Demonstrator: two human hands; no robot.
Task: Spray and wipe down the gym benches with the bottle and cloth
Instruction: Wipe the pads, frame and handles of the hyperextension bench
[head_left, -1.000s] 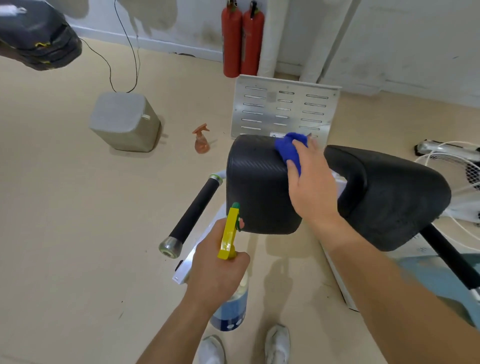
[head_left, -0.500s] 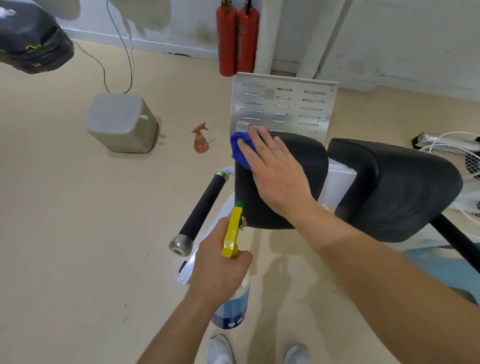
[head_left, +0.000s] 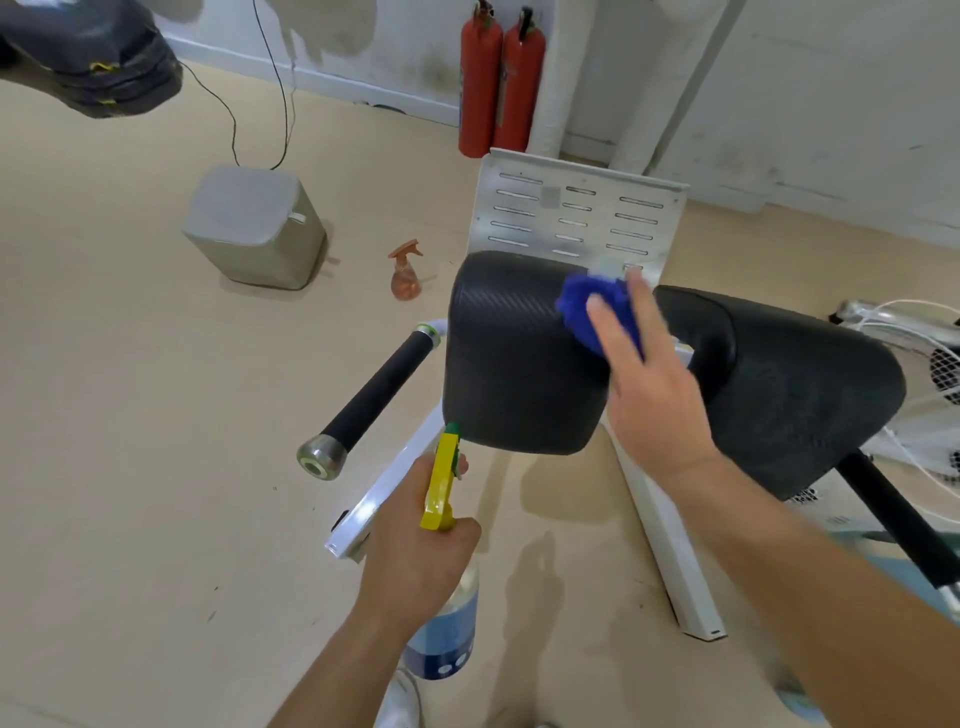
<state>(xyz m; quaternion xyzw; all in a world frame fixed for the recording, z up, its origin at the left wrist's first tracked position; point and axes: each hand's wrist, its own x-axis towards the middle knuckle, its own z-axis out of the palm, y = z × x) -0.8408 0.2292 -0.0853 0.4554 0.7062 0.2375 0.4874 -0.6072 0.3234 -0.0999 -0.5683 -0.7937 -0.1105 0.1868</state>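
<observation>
Since half a second ago, the right hand (head_left: 649, 395) has swept the blue cloth (head_left: 584, 306) from the far left corner of the black pad (head_left: 509, 364) across to its far right edge. The left hand (head_left: 415, 551) has stayed near the pad's near edge. The right hand lies flat on the cloth, its fingers straight and spread, pressing it onto the pad's top. The fingertips are blurred.

The left hand is curled round the neck of the spray bottle (head_left: 447, 639), gripping it just below the yellow trigger head (head_left: 440, 483), whose green nozzle points at the pad's near edge. The bottle's clear body with a blue label hangs below the hand, above the floor (head_left: 130, 415).

A second black pad (head_left: 800, 384) sits just to the right of the first, and both rest on a white frame (head_left: 670, 545). A black roller bar (head_left: 374, 400) with a metal end cap sticks out to the near left. Behind the pads stands a slotted metal plate (head_left: 571, 208), with 2 red fire extinguishers (head_left: 501, 88) against the far wall. On the floor to the left are a small orange spray bottle (head_left: 405, 273) and a grey box (head_left: 254, 228). A white fan (head_left: 924, 364) shows at the right edge.
</observation>
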